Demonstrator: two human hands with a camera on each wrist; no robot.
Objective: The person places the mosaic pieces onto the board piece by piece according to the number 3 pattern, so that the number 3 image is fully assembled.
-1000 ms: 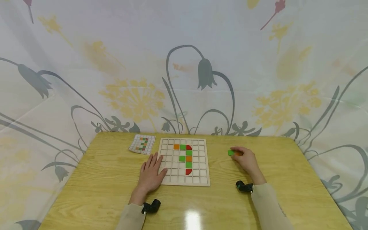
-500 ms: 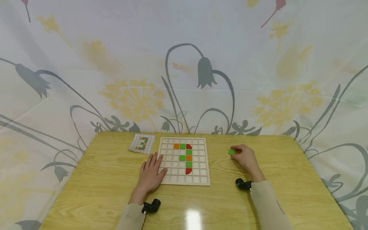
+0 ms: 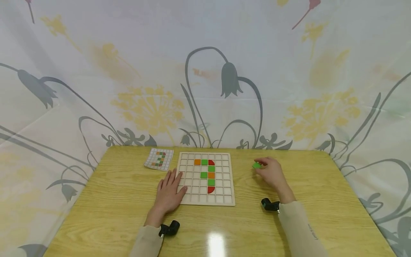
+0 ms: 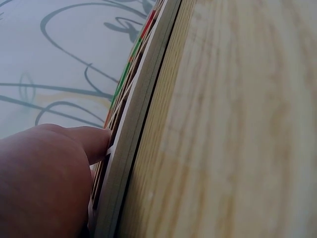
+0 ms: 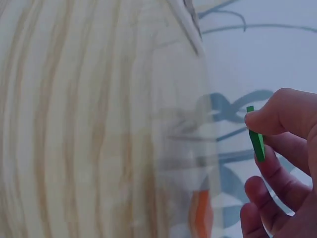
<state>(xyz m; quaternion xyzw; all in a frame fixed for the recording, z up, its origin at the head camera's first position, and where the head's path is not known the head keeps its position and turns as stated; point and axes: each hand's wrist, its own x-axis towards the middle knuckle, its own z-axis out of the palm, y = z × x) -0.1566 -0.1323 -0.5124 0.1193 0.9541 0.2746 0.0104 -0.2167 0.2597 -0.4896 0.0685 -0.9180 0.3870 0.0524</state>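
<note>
Between thumb and fingers, my right hand [image 3: 270, 173] pinches a small green square tile [image 5: 256, 139]. In the right wrist view it is held off the table, seen edge-on. An orange tile [image 5: 202, 213] lies on the table below that hand; the hand hides it in the head view. My left hand [image 3: 168, 192] lies spread over the left edge of a white grid board [image 3: 223, 200], with its thumb [image 4: 96, 141] touching the board. Green, orange and red tiles [image 3: 211, 175] sit in the board's cells, forming a partial curved figure.
A paper card [image 3: 158, 159] with a printed grid and a coloured 3-shaped pattern lies left of the board. The wooden table [image 3: 112, 200] ends at a flowered cloth backdrop [image 3: 205, 89]. A black wrist camera [image 3: 270, 205] sits on each forearm.
My right hand has picked the green tile up from beside the orange tile and moved slightly up and left with it. My left hand has stayed on the board.
</note>
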